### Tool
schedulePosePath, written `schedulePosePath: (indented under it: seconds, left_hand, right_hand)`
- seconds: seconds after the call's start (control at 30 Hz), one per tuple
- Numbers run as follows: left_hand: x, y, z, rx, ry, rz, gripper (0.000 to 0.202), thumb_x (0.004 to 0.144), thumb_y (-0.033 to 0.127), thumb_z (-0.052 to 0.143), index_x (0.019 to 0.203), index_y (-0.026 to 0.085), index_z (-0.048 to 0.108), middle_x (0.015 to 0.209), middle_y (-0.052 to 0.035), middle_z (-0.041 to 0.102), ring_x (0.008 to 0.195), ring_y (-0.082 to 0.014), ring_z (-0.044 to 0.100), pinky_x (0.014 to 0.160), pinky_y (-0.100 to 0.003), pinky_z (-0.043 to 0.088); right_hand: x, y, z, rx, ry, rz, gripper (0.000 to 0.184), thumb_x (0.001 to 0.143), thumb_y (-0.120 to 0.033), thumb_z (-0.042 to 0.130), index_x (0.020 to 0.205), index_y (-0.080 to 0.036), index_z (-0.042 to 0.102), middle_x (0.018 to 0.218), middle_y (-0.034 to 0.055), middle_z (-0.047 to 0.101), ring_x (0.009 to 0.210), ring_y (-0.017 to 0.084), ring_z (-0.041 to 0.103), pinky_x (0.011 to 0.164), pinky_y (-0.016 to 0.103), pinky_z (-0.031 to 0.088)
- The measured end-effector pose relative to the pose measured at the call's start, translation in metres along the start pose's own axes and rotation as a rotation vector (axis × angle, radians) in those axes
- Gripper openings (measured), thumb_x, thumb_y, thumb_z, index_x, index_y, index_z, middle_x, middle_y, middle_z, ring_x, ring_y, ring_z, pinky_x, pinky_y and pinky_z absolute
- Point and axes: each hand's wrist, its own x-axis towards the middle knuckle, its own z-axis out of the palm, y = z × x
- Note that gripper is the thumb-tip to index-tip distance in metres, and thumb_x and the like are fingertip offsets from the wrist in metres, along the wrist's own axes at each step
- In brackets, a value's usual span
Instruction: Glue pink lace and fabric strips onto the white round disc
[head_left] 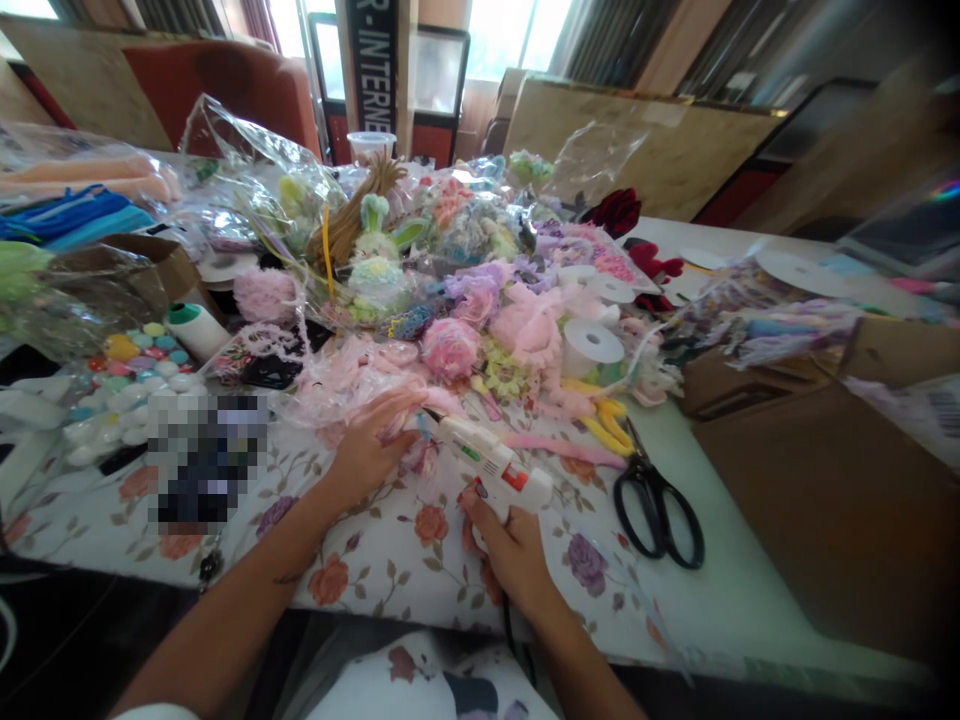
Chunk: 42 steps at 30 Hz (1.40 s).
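My right hand [508, 548] is wrapped round the grip of a white hot glue gun [491, 462], whose nozzle points left towards my other hand. My left hand [373, 440] is closed on a pink lace and tulle piece [352, 385] resting on the flowered tablecloth [390, 560]. The gun's tip sits right beside the fingers of my left hand, at the edge of the pink fabric. A dark cord runs down from the gun past my right wrist.
Black scissors [658, 508] lie to the right of the gun. Behind are heaps of pink and pastel fabric flowers [480, 310], white ribbon spools [592, 347], a tray of coloured beads [135, 375], a thread cone [196, 328], plastic bags and brown cardboard [810, 500].
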Motion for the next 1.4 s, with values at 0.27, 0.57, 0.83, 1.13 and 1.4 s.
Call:
schedulePosePath:
  seconds: [0.27, 0.57, 0.83, 1.13, 1.4]
  left_hand:
    - [0.0007, 0.0002, 0.0002, 0.011, 0.006, -0.01, 0.04, 0.084, 0.036, 0.065, 0.122, 0.024, 0.062, 0.126, -0.0087, 0.065, 0.119, -0.0244, 0.058, 0.105, -0.043, 0.045]
    - [0.0002, 0.0008, 0.0003, 0.006, 0.018, -0.022, 0.041, 0.084, 0.037, 0.065, 0.122, 0.023, 0.062, 0.126, -0.0082, 0.065, 0.119, -0.0236, 0.058, 0.105, -0.042, 0.045]
    - [-0.0003, 0.0004, 0.0006, 0.038, 0.026, -0.002, 0.04, 0.085, 0.037, 0.064, 0.122, 0.024, 0.062, 0.125, -0.0077, 0.065, 0.118, -0.0229, 0.058, 0.103, -0.039, 0.046]
    - [-0.0018, -0.0048, 0.0016, 0.042, 0.025, 0.113, 0.038, 0.088, 0.028, 0.06, 0.125, 0.025, 0.06, 0.126, -0.0088, 0.064, 0.117, -0.0219, 0.059, 0.103, -0.038, 0.046]
    - [-0.0025, -0.0042, 0.002, 0.068, 0.078, 0.103, 0.038, 0.086, 0.028, 0.063, 0.124, 0.026, 0.061, 0.122, -0.0075, 0.066, 0.114, -0.021, 0.06, 0.099, -0.037, 0.048]
  right_hand:
    - [-0.001, 0.0007, -0.0014, -0.014, -0.015, 0.019, 0.052, 0.082, -0.061, 0.054, 0.052, -0.019, 0.051, 0.039, -0.0044, 0.039, 0.024, 0.008, 0.037, 0.024, 0.02, 0.021]
    - [0.0043, 0.0061, -0.0012, -0.033, -0.013, -0.003, 0.054, 0.081, -0.063, 0.054, 0.05, -0.019, 0.05, 0.036, -0.0036, 0.038, 0.024, 0.01, 0.039, 0.024, 0.02, 0.021]
    - [-0.0001, 0.0039, -0.0008, -0.041, 0.031, 0.024, 0.052, 0.083, -0.06, 0.053, 0.052, -0.018, 0.051, 0.04, -0.0041, 0.039, 0.024, 0.009, 0.039, 0.024, 0.02, 0.021]
    - [0.0025, 0.004, -0.0003, -0.036, -0.002, -0.042, 0.054, 0.082, -0.062, 0.052, 0.051, -0.018, 0.05, 0.036, -0.0044, 0.038, 0.023, 0.008, 0.036, 0.024, 0.019, 0.021]
    - [0.0004, 0.0059, -0.0015, -0.015, 0.031, 0.021, 0.051, 0.081, -0.061, 0.055, 0.054, -0.018, 0.05, 0.04, -0.0048, 0.039, 0.024, 0.009, 0.04, 0.024, 0.019, 0.021]
